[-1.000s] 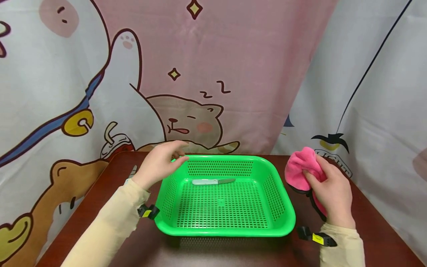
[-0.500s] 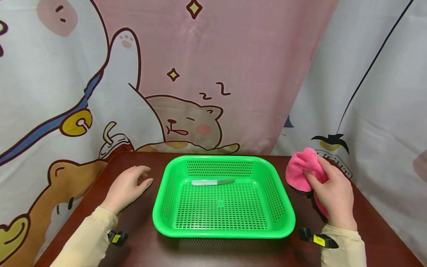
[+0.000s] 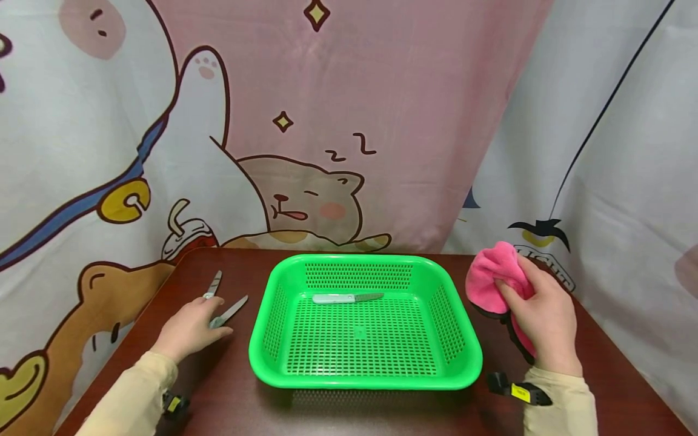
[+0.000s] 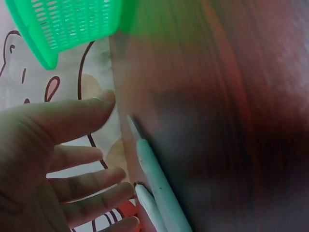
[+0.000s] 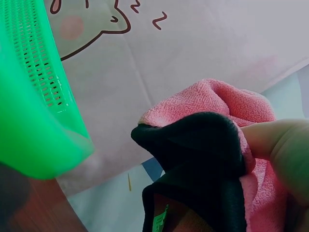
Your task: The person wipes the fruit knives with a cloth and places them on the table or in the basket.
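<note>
My left hand [image 3: 188,330] hovers over the left side of the table, fingers relaxed and holding nothing. Two knives lie there: one farther knife [image 3: 215,281], and a nearer knife [image 3: 231,312] whose handle is partly covered by the hand. In the left wrist view the nearer pale green handle [image 4: 161,183] lies beside a lighter handle [image 4: 149,205], with the fingers a little apart from them. On the right, my right hand [image 3: 545,321] pinches a pink cloth [image 3: 493,281] with dark edging between thumb and fingers. A white-handled knife [image 3: 334,298] lies inside the green basket [image 3: 360,380].
The basket stands mid-table between both hands, its perforated wall [image 5: 38,63] close to the right hand's cloth. Behind the dark red-brown table [image 3: 240,399] hangs a cartoon-printed curtain [image 3: 414,121].
My left hand has moved from over the basket's left rim leftward and down to the knives, which now show past the fingers. The right hand holds the cloth almost unmoved.
</note>
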`<state>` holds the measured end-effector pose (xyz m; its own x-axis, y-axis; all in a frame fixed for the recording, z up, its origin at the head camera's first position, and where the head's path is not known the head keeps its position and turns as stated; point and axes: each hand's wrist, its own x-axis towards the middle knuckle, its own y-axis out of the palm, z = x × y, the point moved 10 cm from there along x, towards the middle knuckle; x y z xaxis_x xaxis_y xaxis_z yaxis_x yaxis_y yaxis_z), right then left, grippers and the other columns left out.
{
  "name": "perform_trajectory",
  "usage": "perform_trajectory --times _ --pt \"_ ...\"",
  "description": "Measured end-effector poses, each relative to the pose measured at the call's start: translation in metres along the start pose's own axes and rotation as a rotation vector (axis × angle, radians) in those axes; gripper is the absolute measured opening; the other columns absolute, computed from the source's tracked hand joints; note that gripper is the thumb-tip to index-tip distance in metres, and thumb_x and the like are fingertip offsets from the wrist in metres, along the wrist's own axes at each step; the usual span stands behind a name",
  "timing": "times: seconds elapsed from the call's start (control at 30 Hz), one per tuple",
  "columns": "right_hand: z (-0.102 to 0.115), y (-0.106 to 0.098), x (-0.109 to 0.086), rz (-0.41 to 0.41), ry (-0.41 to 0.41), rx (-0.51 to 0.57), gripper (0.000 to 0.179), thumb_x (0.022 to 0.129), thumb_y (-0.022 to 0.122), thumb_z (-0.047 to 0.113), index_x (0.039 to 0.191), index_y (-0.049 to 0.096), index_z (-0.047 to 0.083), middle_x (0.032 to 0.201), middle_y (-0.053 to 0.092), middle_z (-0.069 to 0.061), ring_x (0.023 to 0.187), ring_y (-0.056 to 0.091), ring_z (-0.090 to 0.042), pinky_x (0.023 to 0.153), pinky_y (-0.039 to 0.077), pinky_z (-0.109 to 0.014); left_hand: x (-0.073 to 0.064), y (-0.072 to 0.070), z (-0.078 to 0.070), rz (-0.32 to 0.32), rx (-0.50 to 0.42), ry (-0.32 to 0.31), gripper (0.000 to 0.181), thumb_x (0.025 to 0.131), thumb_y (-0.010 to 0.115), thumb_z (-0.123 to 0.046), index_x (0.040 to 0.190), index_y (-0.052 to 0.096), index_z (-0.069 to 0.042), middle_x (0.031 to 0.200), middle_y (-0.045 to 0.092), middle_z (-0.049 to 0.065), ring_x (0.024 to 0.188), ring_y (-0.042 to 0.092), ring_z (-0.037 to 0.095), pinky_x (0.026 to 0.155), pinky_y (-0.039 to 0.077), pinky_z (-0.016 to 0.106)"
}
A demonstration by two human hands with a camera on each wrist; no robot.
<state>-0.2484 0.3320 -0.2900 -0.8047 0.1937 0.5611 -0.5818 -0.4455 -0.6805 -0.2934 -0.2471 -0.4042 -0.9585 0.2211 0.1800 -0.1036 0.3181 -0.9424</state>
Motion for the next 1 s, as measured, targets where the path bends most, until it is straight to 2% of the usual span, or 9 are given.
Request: perform_trajectory --times 0.3,0.4,0.53,0.67,1.0 --pt "0.003 -0.003 -0.001 -0.020 -0.011 0.014 0.059 0.087 0.076 0.017 0.141 0.055 0.010 0.118 0.062 -0.023 0.099 0.055 -0.040 0.075 0.043 -0.054 0.001 0.013 0.016 0.077 0.017 -0.043 0.061 0.072 0.088 -0.031 0.117 0.064 0.002 0.104 0.066 0.018 0.086 0.063 0.032 0.070 0.054 0.051" --pt "0.002 -0.004 -0.001 -0.020 -0.007 0.010 0.060 0.087 0.076 0.017 0.142 0.055 0.009 0.118 0.062 -0.023 0.099 0.054 -0.040 0.075 0.044 -0.055 0.002 0.015 0.019 0.093 0.013 -0.062 0.048 0.072 0.087 -0.026 0.108 0.066 -0.002 0.092 0.066 0.010 0.078 0.061 0.026 0.064 0.053 0.045" --pt "0.000 -0.003 -0.001 -0.019 0.005 0.003 0.061 0.086 0.077 0.018 0.142 0.054 0.010 0.119 0.062 -0.023 0.100 0.054 -0.041 0.075 0.044 -0.055 0.001 0.016 0.021 0.104 -0.006 -0.088 0.031 0.073 0.086 -0.020 0.091 0.064 -0.008 0.076 0.057 0.000 0.068 0.051 0.018 0.056 0.044 0.037" --pt "-0.001 -0.003 -0.001 -0.009 0.016 0.001 0.062 0.087 0.076 0.020 0.143 0.053 0.009 0.120 0.061 -0.024 0.101 0.054 -0.042 0.076 0.045 -0.058 0.000 0.017 0.024 0.107 -0.010 -0.096 0.024 0.075 0.085 -0.015 0.084 0.063 -0.009 0.073 0.054 0.000 0.067 0.048 0.018 0.056 0.042 0.036" --pt "-0.001 -0.001 -0.002 0.005 0.018 0.004 0.064 0.087 0.076 0.021 0.144 0.051 0.009 0.119 0.060 -0.025 0.099 0.053 -0.043 0.072 0.046 -0.057 0.002 0.019 0.027 0.099 -0.021 -0.091 0.013 0.078 0.074 -0.003 0.082 0.062 -0.007 0.070 0.055 0.000 0.062 0.047 0.019 0.054 0.040 0.036"
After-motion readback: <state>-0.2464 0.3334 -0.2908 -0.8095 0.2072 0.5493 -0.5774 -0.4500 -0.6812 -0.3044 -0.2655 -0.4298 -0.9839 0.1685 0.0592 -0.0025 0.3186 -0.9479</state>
